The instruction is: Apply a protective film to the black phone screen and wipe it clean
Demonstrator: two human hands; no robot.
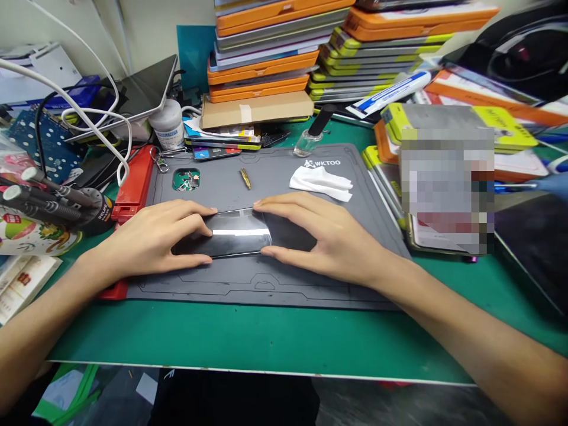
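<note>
A dark smartphone [237, 239] lies lengthwise on a grey work mat [213, 281], its glossy face catching a bright streak of light. My left hand [162, 236] grips the phone's left end, thumb along the near edge and fingers along the far edge. At the other end, my right hand [326, 234] holds it the same way, fingertips pressing both long edges. Beyond the phone are a brass-coloured bit [245, 178] and a folded white cloth [322, 182]. Small metal parts sit in a recess [186, 179] at the mat's upper left.
A small glass bottle [307, 143] with a black cap stands at the mat's back edge. Orange cases [261, 80] are stacked behind. Left are a tool holder [95, 207], a white tub [167, 125] and looping white cables [89, 112]. Yellow-grey boxes [503, 127] crowd the right.
</note>
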